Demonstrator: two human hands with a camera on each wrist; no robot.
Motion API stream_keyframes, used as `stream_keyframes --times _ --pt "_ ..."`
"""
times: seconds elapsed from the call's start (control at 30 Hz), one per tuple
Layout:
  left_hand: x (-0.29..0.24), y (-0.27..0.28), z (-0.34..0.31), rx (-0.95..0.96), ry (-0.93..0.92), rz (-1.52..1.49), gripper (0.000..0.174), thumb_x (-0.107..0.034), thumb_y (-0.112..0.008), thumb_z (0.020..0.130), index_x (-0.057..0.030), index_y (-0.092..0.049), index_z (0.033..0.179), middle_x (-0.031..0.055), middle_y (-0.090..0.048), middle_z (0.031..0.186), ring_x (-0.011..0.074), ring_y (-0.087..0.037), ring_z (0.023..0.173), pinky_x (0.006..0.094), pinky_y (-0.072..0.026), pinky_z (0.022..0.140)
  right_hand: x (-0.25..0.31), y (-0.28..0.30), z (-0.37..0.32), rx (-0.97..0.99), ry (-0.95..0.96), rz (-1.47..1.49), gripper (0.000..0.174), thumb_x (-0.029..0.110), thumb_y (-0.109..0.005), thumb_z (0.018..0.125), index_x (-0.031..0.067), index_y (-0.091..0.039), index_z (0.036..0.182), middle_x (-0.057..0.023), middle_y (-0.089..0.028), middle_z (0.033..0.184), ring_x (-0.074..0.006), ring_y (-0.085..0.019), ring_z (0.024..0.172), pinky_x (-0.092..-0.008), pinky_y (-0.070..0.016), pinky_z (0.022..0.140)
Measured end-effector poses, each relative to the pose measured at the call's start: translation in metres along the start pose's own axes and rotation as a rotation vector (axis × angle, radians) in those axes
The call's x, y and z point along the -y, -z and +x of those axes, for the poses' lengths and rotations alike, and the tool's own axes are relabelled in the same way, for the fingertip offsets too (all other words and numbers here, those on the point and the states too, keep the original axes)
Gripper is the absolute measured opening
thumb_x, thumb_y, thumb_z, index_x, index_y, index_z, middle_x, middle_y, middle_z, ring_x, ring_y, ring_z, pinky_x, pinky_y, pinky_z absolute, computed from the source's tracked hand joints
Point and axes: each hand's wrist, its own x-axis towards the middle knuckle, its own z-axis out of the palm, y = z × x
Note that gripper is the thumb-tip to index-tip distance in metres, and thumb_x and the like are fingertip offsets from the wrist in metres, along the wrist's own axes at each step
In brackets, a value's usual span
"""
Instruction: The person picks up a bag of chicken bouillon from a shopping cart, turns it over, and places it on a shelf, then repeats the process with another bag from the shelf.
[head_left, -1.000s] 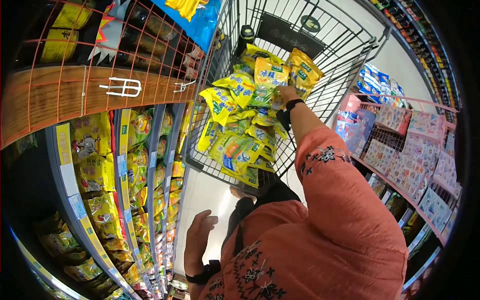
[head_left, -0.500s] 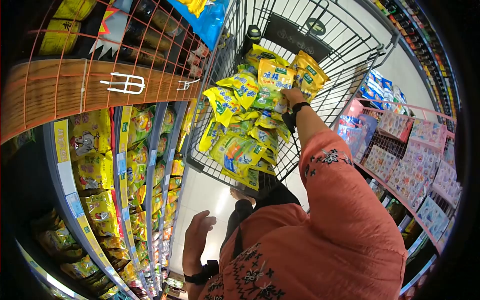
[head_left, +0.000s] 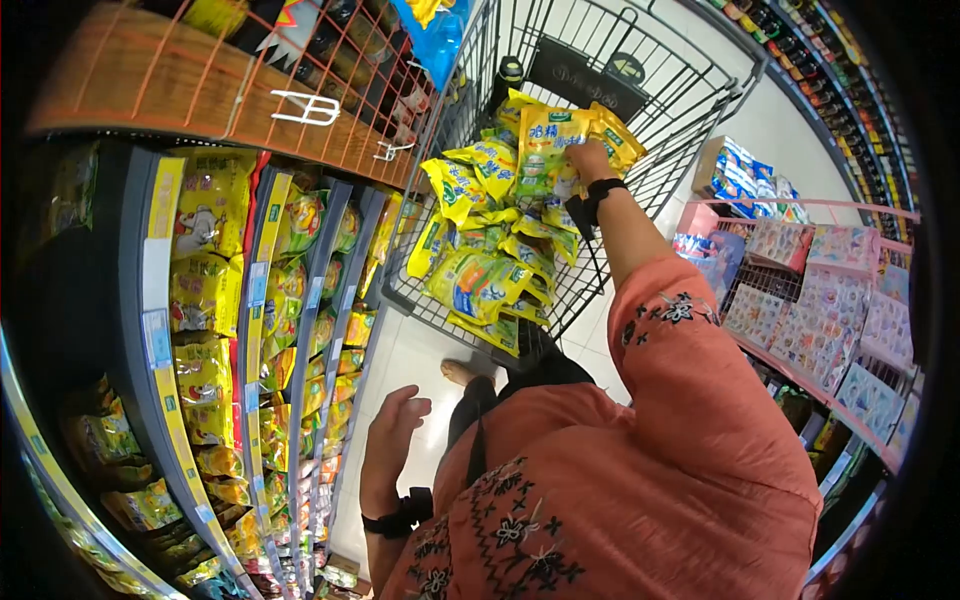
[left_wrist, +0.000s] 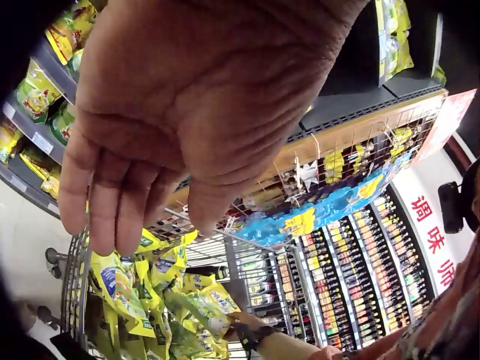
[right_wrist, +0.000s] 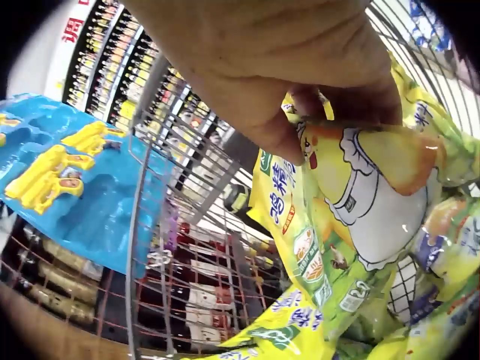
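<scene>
My right hand (head_left: 590,168) pinches the edge of a yellow and green seasoning bag (head_left: 545,165) with Chinese lettering, among the pile in the shopping cart (head_left: 650,205). Close up in the right wrist view, the thumb and fingers of that hand (right_wrist: 292,67) curl over the top of the bag (right_wrist: 375,199), which shows a cartoon chick. More yellow bags (head_left: 480,280) lie heaped under and beside it. My left hand (head_left: 395,435) hangs at my side with loosely bent fingers and holds nothing; its palm and fingers (left_wrist: 120,195) show large in the left wrist view.
Shelves of yellow seasoning bags (head_left: 205,295) run along the left. Above them is a red wire rack (head_left: 240,75) with bottles. A black-capped bottle (head_left: 510,70) stands in the cart's corner. To the right is a pink rack of sticker sheets (head_left: 800,300).
The bag in my right hand has come up slightly and now faces the camera more fully. My left hand still hangs low. The head view has shifted, moving the shelves up.
</scene>
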Motion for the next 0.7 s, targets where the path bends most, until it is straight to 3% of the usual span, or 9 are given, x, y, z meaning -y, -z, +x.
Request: stream_keyframes --times 0.13,0.17,0.2,0.27,0.33,0.4,0.47,0.57,0.7 --pt "0.009 0.013 -0.007 0.019 -0.103 -0.017 0.04 -0.024 -0.052 0.103 0.0032 -0.053 0.132 0.0122 -0.069 0.11 0.0195 -0.066 0.104 0.0329 -0.0515 0.09 0.038 0.033 -0.033 -0.103 0.121 0.007 0.038 0.022 -0.069 0.076 -0.0083 -0.067 0.099 -0.0253 -0.072 0.094 -0.0374 -0.071 0.085 -0.0427 -0.0544 0.073" --pt "0.019 0.021 -0.004 0.033 -0.165 0.0 0.042 -0.025 -0.052 0.103 0.0034 -0.053 0.133 0.013 -0.068 0.112 0.0201 -0.066 0.104 0.0331 -0.0521 0.089 0.049 0.043 -0.05 -0.072 0.193 0.131 0.038 0.021 -0.069 0.077 -0.0098 -0.065 0.099 -0.0257 -0.071 0.094 -0.0367 -0.071 0.083 -0.0425 -0.0542 0.072" --pt "0.023 0.027 -0.002 0.033 -0.202 -0.016 0.042 -0.026 -0.052 0.103 0.0032 -0.052 0.133 0.0131 -0.068 0.112 0.0202 -0.066 0.103 0.0331 -0.0522 0.089 0.062 0.048 -0.071 -0.161 0.329 0.17 0.026 0.018 -0.069 0.078 -0.0051 -0.063 0.09 -0.0173 -0.069 0.082 -0.0274 -0.067 0.07 -0.0378 -0.0512 0.063" --pt "0.022 0.039 0.0 0.026 -0.273 -0.05 0.042 -0.027 -0.052 0.103 0.0029 -0.052 0.134 0.0134 -0.068 0.113 0.0205 -0.067 0.103 0.033 -0.0526 0.089 0.098 0.075 -0.136 0.025 0.376 0.355 0.019 0.015 -0.07 0.079 0.004 -0.055 0.079 -0.0052 -0.058 0.071 -0.015 -0.055 0.061 -0.0312 -0.0436 0.055" --pt "0.009 0.054 -0.004 0.024 -0.349 -0.098 0.045 -0.028 -0.055 0.102 0.0011 -0.05 0.136 0.0144 -0.067 0.117 0.0204 -0.066 0.107 0.0324 -0.0519 0.089 0.134 0.089 -0.208 0.088 0.469 0.353 0.016 0.014 -0.07 0.084 0.0092 -0.055 0.086 0.0029 -0.054 0.073 -0.0066 -0.049 0.062 -0.0243 -0.0377 0.054" --pt "0.0 0.068 -0.011 -0.004 -0.461 -0.186 0.047 -0.031 -0.055 0.103 0.0014 -0.05 0.136 0.0145 -0.065 0.12 0.0208 -0.066 0.108 0.0326 -0.052 0.089 0.17 0.085 -0.287 0.243 0.493 0.46 0.016 0.013 -0.07 0.087 0.0089 -0.055 0.091 0.0026 -0.057 0.079 -0.0059 -0.052 0.065 -0.0214 -0.041 0.059" --pt "-0.015 0.081 -0.025 -0.053 -0.622 -0.222 0.048 -0.032 -0.051 0.104 0.0 -0.048 0.139 0.0173 -0.062 0.126 0.0235 -0.065 0.108 0.0342 -0.0534 0.088 0.202 0.065 -0.366 0.38 0.503 0.574 0.018 0.01 -0.07 0.087 0.0077 -0.052 0.085 0.0017 -0.056 0.078 -0.0056 -0.051 0.066 -0.0217 -0.0416 0.06" --pt "-0.026 0.102 -0.066 -0.095 -0.731 -0.395 0.053 -0.037 -0.052 0.104 -0.0012 -0.044 0.143 0.0164 -0.058 0.133 0.0219 -0.061 0.115 0.0342 -0.0514 0.092 0.232 0.02 -0.471 0.602 0.486 0.714 0.015 0.009 -0.069 0.089 0.0053 -0.054 0.091 -0.0029 -0.066 0.09 -0.0074 -0.061 0.078 -0.0241 -0.051 0.072" --pt "0.011 0.132 -0.112 -0.131 -0.865 -0.592 0.057 -0.04 -0.053 0.104 0.0003 -0.044 0.142 0.0135 -0.056 0.134 0.0186 -0.058 0.117 0.034 -0.0493 0.096 0.229 -0.049 -0.547 0.858 0.494 0.663 0.019 0.009 -0.071 0.089 0.0071 -0.052 0.09 0.0004 -0.062 0.086 -0.0045 -0.057 0.074 -0.0208 -0.047 0.067"
